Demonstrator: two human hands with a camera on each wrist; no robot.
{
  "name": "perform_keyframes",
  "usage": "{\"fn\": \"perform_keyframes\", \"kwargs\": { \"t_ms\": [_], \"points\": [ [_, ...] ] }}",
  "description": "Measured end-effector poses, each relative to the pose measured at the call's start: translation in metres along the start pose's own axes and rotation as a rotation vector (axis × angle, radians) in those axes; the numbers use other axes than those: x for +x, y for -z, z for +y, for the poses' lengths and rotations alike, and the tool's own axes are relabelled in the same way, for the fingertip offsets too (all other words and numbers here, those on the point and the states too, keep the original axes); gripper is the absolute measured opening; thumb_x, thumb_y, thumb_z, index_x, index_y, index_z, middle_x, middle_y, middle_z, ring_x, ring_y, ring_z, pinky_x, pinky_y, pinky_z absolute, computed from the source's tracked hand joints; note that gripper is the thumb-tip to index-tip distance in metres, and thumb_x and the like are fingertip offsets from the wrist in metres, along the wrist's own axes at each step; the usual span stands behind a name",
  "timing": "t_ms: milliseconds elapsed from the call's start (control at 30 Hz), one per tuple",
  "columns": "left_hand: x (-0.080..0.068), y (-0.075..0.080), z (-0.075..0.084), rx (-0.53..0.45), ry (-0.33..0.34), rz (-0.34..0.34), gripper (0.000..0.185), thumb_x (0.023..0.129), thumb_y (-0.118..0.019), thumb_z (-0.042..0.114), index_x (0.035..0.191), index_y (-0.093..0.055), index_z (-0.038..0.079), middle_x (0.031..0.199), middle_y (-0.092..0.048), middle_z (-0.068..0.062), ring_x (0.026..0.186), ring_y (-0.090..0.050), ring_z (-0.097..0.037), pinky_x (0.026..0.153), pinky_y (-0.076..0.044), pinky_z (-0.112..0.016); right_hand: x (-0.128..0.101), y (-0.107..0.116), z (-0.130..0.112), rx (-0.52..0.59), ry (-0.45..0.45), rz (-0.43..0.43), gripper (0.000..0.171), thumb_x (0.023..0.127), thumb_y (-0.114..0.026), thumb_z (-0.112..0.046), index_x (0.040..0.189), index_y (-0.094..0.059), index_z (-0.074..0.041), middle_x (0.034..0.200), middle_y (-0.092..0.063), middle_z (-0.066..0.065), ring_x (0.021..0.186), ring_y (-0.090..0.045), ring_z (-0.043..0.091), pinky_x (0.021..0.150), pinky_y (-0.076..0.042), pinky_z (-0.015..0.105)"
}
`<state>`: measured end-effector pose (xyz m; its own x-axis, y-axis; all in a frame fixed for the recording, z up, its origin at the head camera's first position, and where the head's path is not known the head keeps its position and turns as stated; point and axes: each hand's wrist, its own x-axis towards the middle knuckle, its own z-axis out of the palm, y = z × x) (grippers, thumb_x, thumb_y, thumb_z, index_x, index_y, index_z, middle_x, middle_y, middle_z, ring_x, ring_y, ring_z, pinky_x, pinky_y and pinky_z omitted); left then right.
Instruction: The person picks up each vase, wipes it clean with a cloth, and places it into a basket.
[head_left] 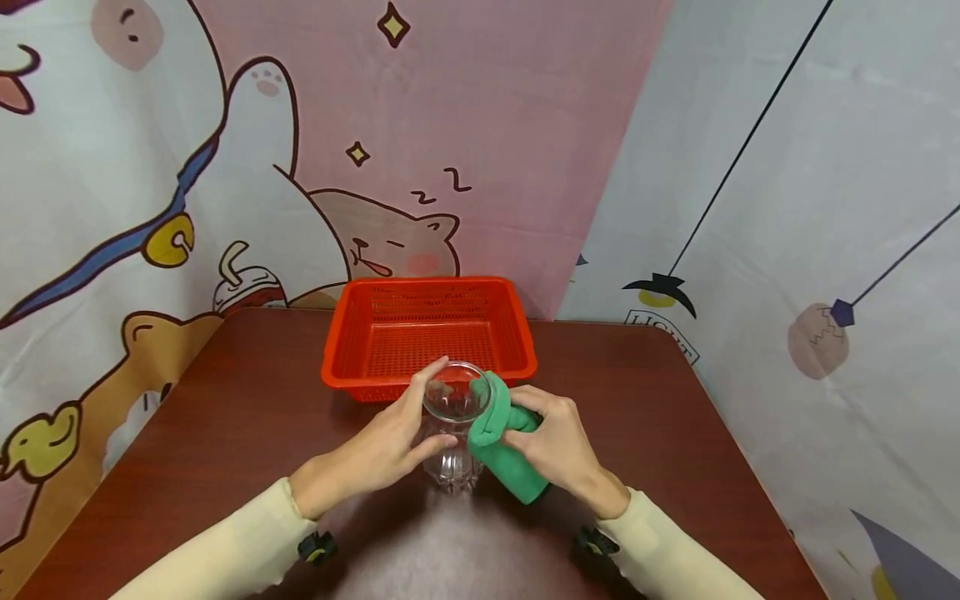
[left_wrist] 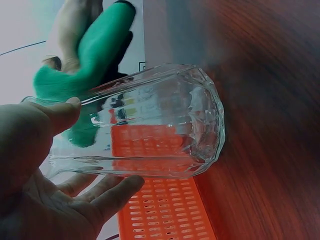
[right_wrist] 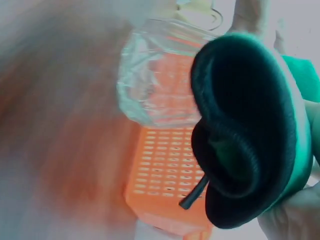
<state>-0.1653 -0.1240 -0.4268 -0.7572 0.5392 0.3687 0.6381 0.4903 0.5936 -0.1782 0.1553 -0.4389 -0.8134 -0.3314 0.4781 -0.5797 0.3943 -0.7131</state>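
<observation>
A clear glass jar (head_left: 453,471) with a faceted base is held up over the table by my left hand (head_left: 378,446), thumb on the near side and fingers on the far side. My right hand (head_left: 558,442) grips a folded green cloth (head_left: 513,468) with a dark edge. Part of the cloth goes over the jar's rim; through the glass in the left wrist view, green cloth (left_wrist: 82,132) shows inside the mouth. In the right wrist view the cloth's dark-edged loose end (right_wrist: 292,145) hangs in front of the jar (right_wrist: 160,80).
Behind the jar, an orange-red plastic basket (head_left: 333,358) with slotted walls stands at the back of the brown wooden table (head_left: 630,392). A printed cartoon curtain (head_left: 525,150) closes off the back and both sides of the table.
</observation>
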Motion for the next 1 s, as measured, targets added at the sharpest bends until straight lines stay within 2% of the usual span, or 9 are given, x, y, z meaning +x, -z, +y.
{"fn": "perform_keyframes", "kwargs": {
  "t_ms": [133, 267, 500, 733, 867, 1000],
  "points": [
    [-0.001, -0.002, 0.001, -0.003, -0.006, 0.004, 0.11, 0.091, -0.082, 0.028, 0.166, -0.002, 0.026, 0.151, -0.049, -0.01, 0.136, -0.054, -0.02, 0.111, -0.044, -0.045, 0.001, 0.005, -0.003, 0.114, -0.009, 0.048, 0.037, 0.083, -0.09, -0.016, 0.117, -0.078, -0.026, 0.115, -0.074, -0.007, 0.1, -0.072, 0.015, 0.081, -0.06, 0.031],
    [-0.002, -0.002, 0.002, 0.006, 0.003, 0.012, 0.11, 0.091, -0.083, 0.028, 0.166, -0.003, 0.027, 0.151, -0.049, -0.008, 0.135, -0.055, -0.02, 0.111, -0.045, -0.045, 0.002, 0.007, -0.004, 0.171, -0.009, 0.044, 0.037, 0.085, -0.088, -0.017, 0.12, -0.077, -0.025, 0.118, -0.074, -0.005, 0.105, -0.071, 0.018, 0.087, -0.059, 0.033],
    [-0.003, -0.001, 0.002, 0.013, 0.007, 0.01, 0.109, 0.091, -0.082, 0.029, 0.166, -0.003, 0.026, 0.154, -0.046, -0.009, 0.136, -0.055, -0.021, 0.11, -0.045, -0.044, 0.003, 0.004, -0.005, 0.187, -0.059, 0.012, 0.037, 0.085, -0.088, -0.028, 0.12, -0.075, -0.028, 0.114, -0.075, -0.006, 0.099, -0.072, 0.017, 0.082, -0.06, 0.034],
    [-0.002, -0.001, 0.001, 0.017, 0.001, 0.009, 0.109, 0.092, -0.081, 0.03, 0.166, -0.002, 0.025, 0.153, -0.046, -0.011, 0.133, -0.057, -0.024, 0.108, -0.048, -0.044, 0.002, 0.001, -0.003, 0.172, -0.091, -0.012, 0.038, 0.088, -0.086, -0.028, 0.123, -0.072, -0.028, 0.114, -0.074, -0.006, 0.098, -0.071, 0.017, 0.081, -0.06, 0.035],
    [-0.001, -0.001, 0.0, 0.01, -0.006, 0.008, 0.108, 0.092, -0.081, 0.029, 0.166, -0.004, 0.02, 0.149, -0.05, -0.013, 0.132, -0.058, -0.025, 0.108, -0.047, -0.045, 0.002, -0.002, -0.001, 0.164, -0.072, -0.034, 0.038, 0.091, -0.083, -0.026, 0.126, -0.068, -0.027, 0.117, -0.071, -0.006, 0.103, -0.068, 0.016, 0.085, -0.058, 0.034],
    [0.0, -0.001, 0.0, 0.011, -0.003, 0.002, 0.108, 0.091, -0.082, 0.032, 0.166, -0.004, 0.02, 0.148, -0.051, -0.012, 0.132, -0.058, -0.025, 0.109, -0.046, -0.045, 0.002, -0.006, 0.0, 0.207, -0.073, -0.073, 0.048, 0.092, -0.082, -0.02, 0.135, -0.061, -0.026, 0.127, -0.066, -0.006, 0.115, -0.063, 0.017, 0.095, -0.055, 0.034]
  ]
}}
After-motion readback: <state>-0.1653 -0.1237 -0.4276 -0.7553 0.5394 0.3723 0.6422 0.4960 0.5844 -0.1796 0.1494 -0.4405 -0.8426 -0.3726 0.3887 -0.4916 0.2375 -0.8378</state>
